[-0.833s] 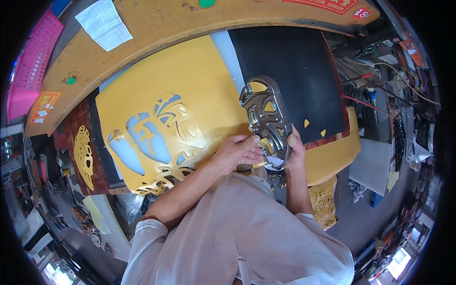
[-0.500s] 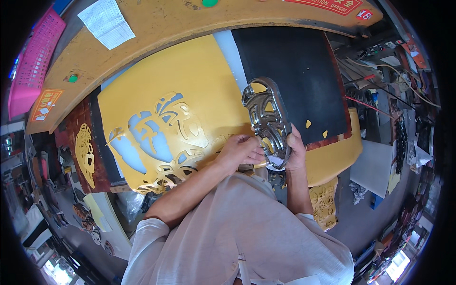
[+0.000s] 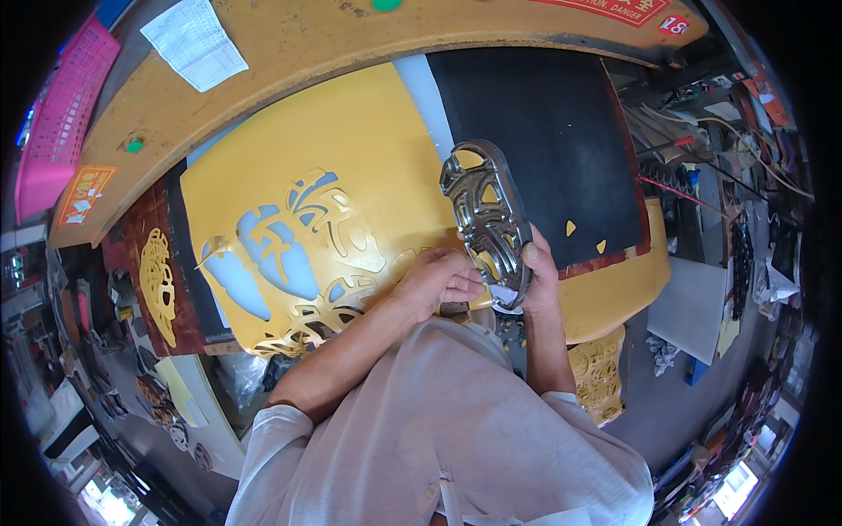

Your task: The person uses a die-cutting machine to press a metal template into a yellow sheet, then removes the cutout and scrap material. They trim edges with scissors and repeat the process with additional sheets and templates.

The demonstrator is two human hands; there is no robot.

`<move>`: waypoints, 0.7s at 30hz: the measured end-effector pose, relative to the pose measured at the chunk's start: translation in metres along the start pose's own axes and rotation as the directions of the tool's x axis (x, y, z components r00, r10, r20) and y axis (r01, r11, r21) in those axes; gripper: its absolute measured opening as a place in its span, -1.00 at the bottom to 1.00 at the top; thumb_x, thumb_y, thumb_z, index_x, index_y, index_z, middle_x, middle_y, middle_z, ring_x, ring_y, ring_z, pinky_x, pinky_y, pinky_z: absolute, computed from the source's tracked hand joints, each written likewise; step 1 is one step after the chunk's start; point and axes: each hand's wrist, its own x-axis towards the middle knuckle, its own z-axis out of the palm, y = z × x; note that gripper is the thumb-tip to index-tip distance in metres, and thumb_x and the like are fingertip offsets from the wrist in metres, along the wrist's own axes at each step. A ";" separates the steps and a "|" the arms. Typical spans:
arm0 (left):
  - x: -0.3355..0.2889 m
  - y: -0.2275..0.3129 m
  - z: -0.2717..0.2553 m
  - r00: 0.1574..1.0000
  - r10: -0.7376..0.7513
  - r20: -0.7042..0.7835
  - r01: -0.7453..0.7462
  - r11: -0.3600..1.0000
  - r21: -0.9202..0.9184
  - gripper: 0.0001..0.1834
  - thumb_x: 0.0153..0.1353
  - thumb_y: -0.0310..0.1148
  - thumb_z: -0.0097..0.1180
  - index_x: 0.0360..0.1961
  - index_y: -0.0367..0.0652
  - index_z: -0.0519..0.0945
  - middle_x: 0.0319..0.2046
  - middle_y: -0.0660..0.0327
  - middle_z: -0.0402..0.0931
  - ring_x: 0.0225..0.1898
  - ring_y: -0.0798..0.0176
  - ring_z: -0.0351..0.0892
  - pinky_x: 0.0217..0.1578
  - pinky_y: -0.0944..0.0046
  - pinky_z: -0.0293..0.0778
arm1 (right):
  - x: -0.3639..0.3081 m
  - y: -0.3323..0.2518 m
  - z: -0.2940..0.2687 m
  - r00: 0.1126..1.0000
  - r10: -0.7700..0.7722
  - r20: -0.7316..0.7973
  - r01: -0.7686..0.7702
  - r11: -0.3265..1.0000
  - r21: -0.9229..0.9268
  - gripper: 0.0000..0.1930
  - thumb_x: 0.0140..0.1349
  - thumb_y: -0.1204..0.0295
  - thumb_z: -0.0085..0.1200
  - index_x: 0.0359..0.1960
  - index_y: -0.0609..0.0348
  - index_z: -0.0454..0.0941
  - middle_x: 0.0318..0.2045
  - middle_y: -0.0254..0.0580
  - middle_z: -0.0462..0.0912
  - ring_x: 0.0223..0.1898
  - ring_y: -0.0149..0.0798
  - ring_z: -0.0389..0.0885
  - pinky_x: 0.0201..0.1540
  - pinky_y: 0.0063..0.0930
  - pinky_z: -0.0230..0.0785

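Note:
My right hand point(image 3: 542, 267) grips the lower right rim of a metal cutting die point(image 3: 488, 206), long and oval with curved blades inside. The die is tilted up in front of my body, over the edge where the yellow sheet meets a black board. My left hand point(image 3: 438, 280) has its fingers curled against the die's lower left side. Whatever those fingertips pinch, if anything, is hidden. Bits of yellow material show inside the die. To the left lies the large yellow sheet point(image 3: 342, 123), with several shaped holes cut through its near part.
The black board point(image 3: 535, 131) bears two small yellow scraps point(image 3: 570, 229). A cut-out yellow lattice piece point(image 3: 158, 285) lies at the far left. Across the back runs a machine beam point(image 3: 307, 35) with a paper sheet point(image 3: 195, 42). A pink basket point(image 3: 70, 114) stands at left.
The die has shifted slightly left and turned a little, with my right hand following it. My left hand stays at its lower left side, moving only slightly.

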 end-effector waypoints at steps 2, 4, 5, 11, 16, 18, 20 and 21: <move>0.001 0.000 -0.001 1.000 0.003 0.003 -0.003 1.000 -0.020 -0.51 0.42 -0.06 0.31 0.00 -0.35 0.60 -0.17 -0.02 0.69 -0.19 0.10 0.81 -0.10 0.13 0.80 | 0.001 -0.001 0.000 1.000 0.000 0.009 0.000 1.000 0.007 -0.16 0.24 -0.02 0.32 0.38 0.41 0.45 0.09 0.00 0.73 0.01 -0.24 0.75 0.09 -0.41 0.60; 0.001 0.000 -0.001 1.000 0.011 -0.002 -0.011 1.000 -0.026 -0.49 0.42 -0.02 0.33 0.02 -0.33 0.60 -0.19 -0.01 0.69 -0.19 0.10 0.81 -0.11 0.12 0.80 | 0.002 -0.002 -0.001 1.000 0.012 0.023 -0.013 1.000 0.022 -0.15 0.24 -0.02 0.33 0.39 0.41 0.45 0.10 0.00 0.73 0.01 -0.24 0.75 0.09 -0.41 0.60; 0.000 0.000 -0.001 1.000 0.018 -0.004 -0.018 1.000 -0.026 -0.50 0.43 -0.03 0.33 0.03 -0.32 0.60 -0.21 0.00 0.70 -0.20 0.10 0.82 -0.11 0.10 0.81 | 0.003 -0.002 -0.001 1.000 0.012 0.027 -0.013 0.999 0.029 -0.15 0.24 -0.01 0.33 0.39 0.41 0.45 0.10 0.00 0.73 0.01 -0.24 0.75 0.10 -0.40 0.60; -0.005 0.000 0.000 0.999 0.046 0.021 -0.045 0.999 -0.017 -0.54 0.47 -0.07 0.30 0.04 -0.31 0.61 -0.21 0.01 0.71 -0.21 0.10 0.82 -0.13 0.13 0.82 | 0.003 -0.002 0.000 1.000 0.021 0.022 -0.022 0.998 0.050 -0.14 0.23 0.02 0.35 0.41 0.42 0.42 0.11 0.01 0.73 0.02 -0.24 0.75 0.10 -0.39 0.61; -0.007 0.002 0.007 0.997 0.056 -0.045 -0.054 0.997 0.053 -0.54 0.49 -0.09 0.24 0.02 -0.37 0.61 -0.21 -0.01 0.70 -0.22 0.10 0.81 -0.14 0.14 0.81 | 0.003 -0.005 0.002 0.999 0.030 0.040 -0.031 0.999 0.019 -0.11 0.22 0.02 0.36 0.44 0.42 0.40 0.11 0.01 0.72 0.00 -0.25 0.75 0.09 -0.40 0.61; -0.008 0.005 0.010 0.996 0.045 -0.073 -0.039 0.997 0.073 -0.56 0.49 -0.13 0.20 -0.01 -0.40 0.62 -0.21 -0.02 0.69 -0.23 0.12 0.80 -0.14 0.14 0.80 | 0.003 -0.006 0.002 0.998 0.043 0.045 -0.043 0.999 0.011 -0.11 0.23 0.04 0.35 0.46 0.43 0.37 0.10 0.01 0.73 -0.02 -0.27 0.75 0.08 -0.41 0.60; -0.008 0.007 0.013 0.996 0.034 -0.087 -0.027 0.997 0.072 -0.60 0.47 -0.17 0.15 -0.04 -0.41 0.62 -0.21 -0.02 0.69 -0.24 0.12 0.80 -0.15 0.15 0.80 | 0.003 -0.007 0.003 0.998 0.045 0.046 -0.044 0.999 -0.014 -0.10 0.24 0.05 0.35 0.48 0.43 0.35 0.08 0.00 0.74 -0.03 -0.28 0.75 0.07 -0.42 0.60; -0.009 0.008 0.014 0.995 0.026 -0.093 -0.019 0.997 0.076 -0.61 0.45 -0.20 0.13 -0.06 -0.42 0.62 -0.22 -0.02 0.69 -0.24 0.13 0.79 -0.15 0.16 0.79 | 0.002 -0.007 0.003 0.998 0.040 0.044 -0.039 0.999 -0.033 -0.10 0.25 0.06 0.34 0.49 0.43 0.34 0.08 0.00 0.74 -0.04 -0.29 0.75 0.06 -0.42 0.60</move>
